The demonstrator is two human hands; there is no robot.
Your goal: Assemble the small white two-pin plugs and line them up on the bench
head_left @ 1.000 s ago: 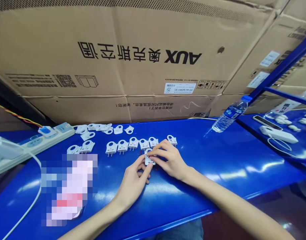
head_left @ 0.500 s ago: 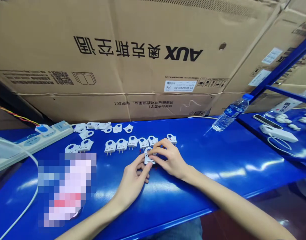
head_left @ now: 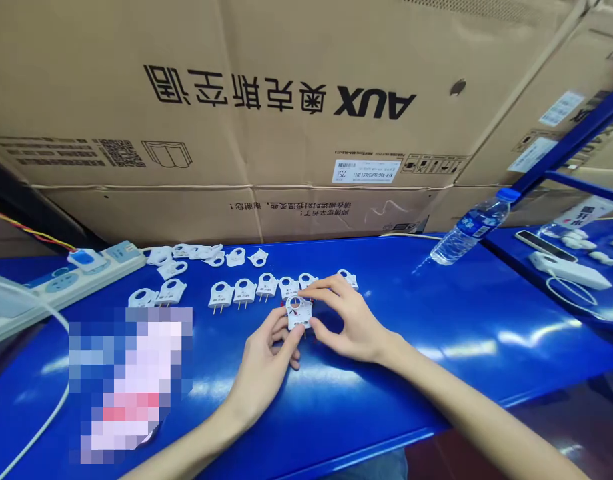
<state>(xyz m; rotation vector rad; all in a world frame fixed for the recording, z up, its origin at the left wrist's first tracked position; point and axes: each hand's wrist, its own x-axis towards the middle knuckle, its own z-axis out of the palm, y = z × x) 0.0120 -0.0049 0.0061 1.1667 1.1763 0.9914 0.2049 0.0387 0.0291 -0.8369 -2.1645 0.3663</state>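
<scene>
The worktop (head_left: 386, 373) is gleaming blue; the plugs (head_left: 221, 295) are showing white; the cardboard (head_left: 276, 40) is displaying black print on brown.

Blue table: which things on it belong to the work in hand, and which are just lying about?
Likely in the work: white piece in the left hand; pronged white pieces; flat ringed pieces behind them.

Probably just lying about: water bottle; power strip.

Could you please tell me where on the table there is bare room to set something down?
The widest bare patch of the blue table lies between the right forearm and the water bottle; a smaller one lies between both forearms. It is crowded around the held plug housing, along the rows behind it, and by the power strip.
</scene>
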